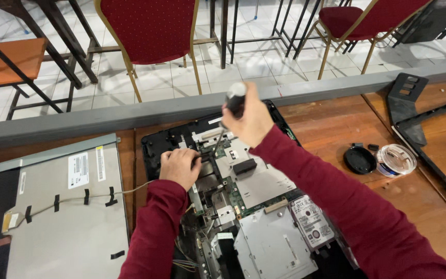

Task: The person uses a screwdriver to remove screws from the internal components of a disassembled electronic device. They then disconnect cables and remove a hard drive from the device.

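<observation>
Right hand [251, 121] around black-handled screwdriver [232, 106]

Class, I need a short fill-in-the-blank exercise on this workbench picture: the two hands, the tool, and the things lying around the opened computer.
1. The right hand grips a ______ whose tip points down into the opened computer.
2. The left hand rests on the computer's ______ parts.
3. The grey panel lies to the ______ of the computer.
4. Beside the clear tub lies a round ______ lid.

Missing words: screwdriver; inner; left; black
</observation>
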